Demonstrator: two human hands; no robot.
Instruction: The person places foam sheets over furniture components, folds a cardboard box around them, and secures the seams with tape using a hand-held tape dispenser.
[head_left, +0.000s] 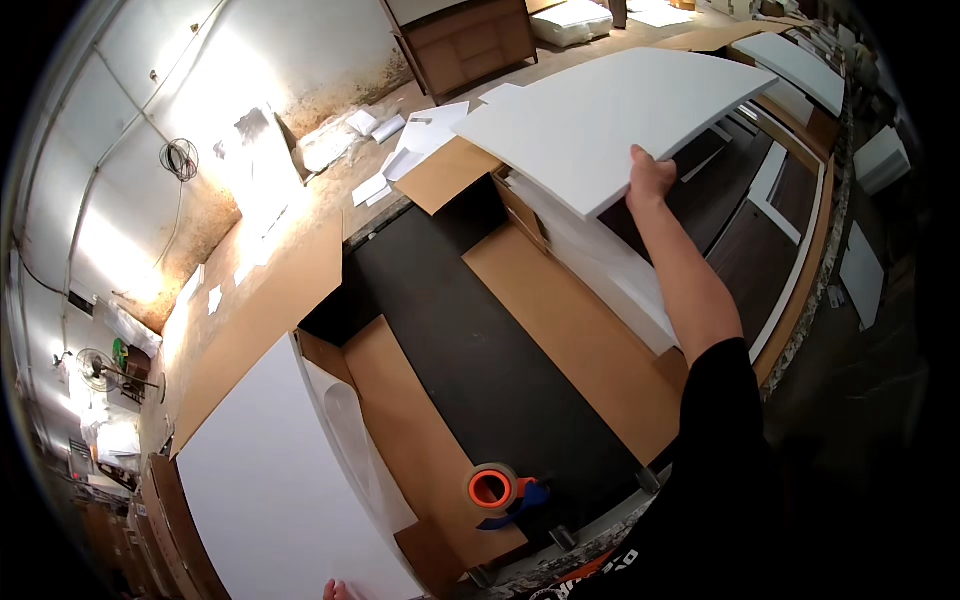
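My right hand (652,178) is closed on the near edge of a large white board (610,110), its thumb on top. The board is tilted over an open carton holding dark panels (765,225). At the lower left, fingertips of my left hand (337,590) lie over another white board (270,480); the rest of that hand is out of view. Between the boards runs a black surface (430,310) with brown cardboard flaps (570,330) folded out along both sides. A tape dispenser (492,488) with an orange core and blue handle rests near the front.
Paper sheets (430,130) lie on the floor beyond. A brown cabinet (465,50) stands at the back. Another white board (795,70) is at the far right. Along the left are a standing fan (97,370) and stacked cartons (165,530). Metal rollers (563,538) line the front edge.
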